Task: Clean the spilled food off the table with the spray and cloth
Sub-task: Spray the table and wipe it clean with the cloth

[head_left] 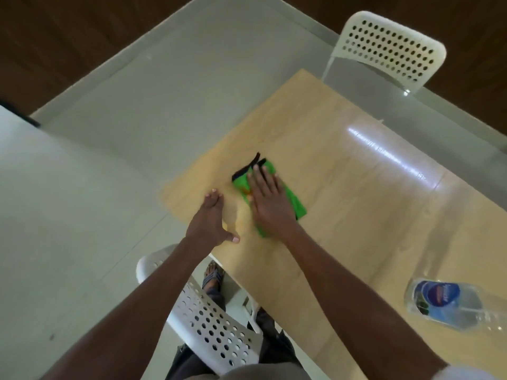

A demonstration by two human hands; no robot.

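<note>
The near chair (208, 319) is sitting under the arms. The right hand (267, 198), fingers flat, is pressing the green cloth (295, 200) near the table (356, 187) corner; the left hand (211, 219) is resting open beside it. Wiping outward is risking pushing residue over the edge.

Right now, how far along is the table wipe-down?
Spraying looks done: the clear plastic bottle with the blue label lies apart on the pale wooden table. In hand: right hand presses flat on the folded green cloth; left hand rests beside it. No spill visible; putting things away remains.
</note>
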